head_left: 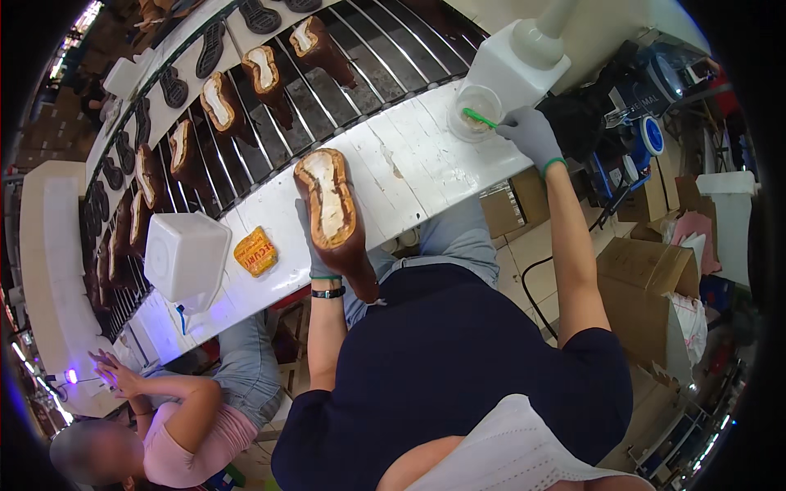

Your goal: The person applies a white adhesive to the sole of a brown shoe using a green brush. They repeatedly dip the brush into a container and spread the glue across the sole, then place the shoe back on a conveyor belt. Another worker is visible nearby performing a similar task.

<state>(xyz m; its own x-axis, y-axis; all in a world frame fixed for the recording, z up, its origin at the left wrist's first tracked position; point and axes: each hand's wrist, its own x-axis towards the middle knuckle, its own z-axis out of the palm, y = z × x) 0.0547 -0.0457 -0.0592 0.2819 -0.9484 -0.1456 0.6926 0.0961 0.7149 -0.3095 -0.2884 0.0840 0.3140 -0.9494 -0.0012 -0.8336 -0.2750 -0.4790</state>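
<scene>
A brown boot (352, 260) is held bottom up at the front edge of the white bench, its pale underside ringed by a tan band. My left hand (318, 263), in a grey glove, grips it from below and is partly hidden behind it. Off to the right, my gloved right hand (534, 137) pinches the green handle of a brush (478, 117). The brush's tip is inside a clear plastic cup (461, 129), where its bristles are hard to make out.
Behind the white bench (409, 159) runs a rack of metal bars (372, 57) bearing several upturned brown boots (219, 102). Black soles (210, 49) line its far side. A white jug (524, 61), yellow packet (256, 251) and white container (187, 258) stand around. A co-worker (201, 413) sits left.
</scene>
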